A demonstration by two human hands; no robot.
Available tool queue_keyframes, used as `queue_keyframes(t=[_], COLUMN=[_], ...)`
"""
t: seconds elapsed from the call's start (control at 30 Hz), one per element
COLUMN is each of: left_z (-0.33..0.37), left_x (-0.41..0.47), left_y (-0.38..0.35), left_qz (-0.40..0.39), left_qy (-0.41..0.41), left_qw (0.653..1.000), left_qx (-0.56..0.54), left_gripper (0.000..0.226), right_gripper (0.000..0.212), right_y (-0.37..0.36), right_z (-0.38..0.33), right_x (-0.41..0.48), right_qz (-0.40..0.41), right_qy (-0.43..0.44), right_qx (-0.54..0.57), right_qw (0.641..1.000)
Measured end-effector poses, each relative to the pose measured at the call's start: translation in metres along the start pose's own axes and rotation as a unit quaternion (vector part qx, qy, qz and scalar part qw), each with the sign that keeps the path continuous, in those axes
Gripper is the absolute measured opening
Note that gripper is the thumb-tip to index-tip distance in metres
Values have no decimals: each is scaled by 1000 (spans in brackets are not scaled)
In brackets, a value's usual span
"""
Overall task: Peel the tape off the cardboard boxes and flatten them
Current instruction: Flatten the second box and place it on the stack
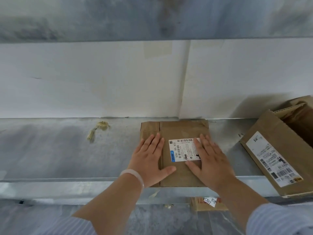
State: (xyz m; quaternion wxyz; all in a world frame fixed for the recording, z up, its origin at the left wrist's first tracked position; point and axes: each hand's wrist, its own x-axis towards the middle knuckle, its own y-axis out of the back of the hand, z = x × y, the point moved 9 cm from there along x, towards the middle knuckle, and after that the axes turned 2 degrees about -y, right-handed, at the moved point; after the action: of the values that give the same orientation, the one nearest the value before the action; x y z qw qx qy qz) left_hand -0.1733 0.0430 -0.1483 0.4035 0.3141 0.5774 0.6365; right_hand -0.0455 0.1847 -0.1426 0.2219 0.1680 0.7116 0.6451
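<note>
Both left hand (149,161) and right hand (210,161) press straight-fingered on a flattened box (183,131); the open box (264,131) at right is cut off, insides dim.

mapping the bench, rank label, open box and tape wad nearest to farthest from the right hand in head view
1. label, partly under the right hand
2. open box, on its right
3. tape wad, far left, past the left hand

A flattened brown box (179,129) lies flat on the table (50,150), white shipping label (182,150) up. Right of it and apart, a second box (264,138) sits unflattened, open and tilted. A crumpled yellowish tape wad (100,128) lies well left.
</note>
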Motion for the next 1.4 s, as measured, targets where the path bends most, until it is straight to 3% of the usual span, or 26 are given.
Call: queue_keyframes(t=[0.13,0.33,0.53,0.67,0.8,0.9,1.17,1.4], left_z=[-2,-6,-27,-26,-24,-38,-107,-193], left_x=[5,-2,-55,-77,-95,-116,-207,-290], left_y=[-6,2,-2,6,21,40,84,105], left_qz=[-19,-44,9,29,89,138,219,261], left_qy=[9,26,231,267,337,376,421,436], left_qw=[1000,998,964,940,867,831,803,794], left_qx=[12,-24,-133,-210,-355,-386,-362,-333], left_gripper=[109,101,83,66,54,47,49,60], right_gripper=[92,92,91,83,81,79,76,74], right_y=[-3,3,1,-1,16,31,67,73], right_z=[-1,-1,19,16,7,-11,-126,-251], right_x=[5,1,-24,-43,-46,-44,-32,-30], right_qz=[-14,-18,-13,-32,-14,13,28,14], right_qy=[-2,-16,-106,-115,-75,-24,148,205], right_qx=[-20,-11,57,95,164,212,258,247], right_qw=[1000,1000,993,988,984,977,954,947])
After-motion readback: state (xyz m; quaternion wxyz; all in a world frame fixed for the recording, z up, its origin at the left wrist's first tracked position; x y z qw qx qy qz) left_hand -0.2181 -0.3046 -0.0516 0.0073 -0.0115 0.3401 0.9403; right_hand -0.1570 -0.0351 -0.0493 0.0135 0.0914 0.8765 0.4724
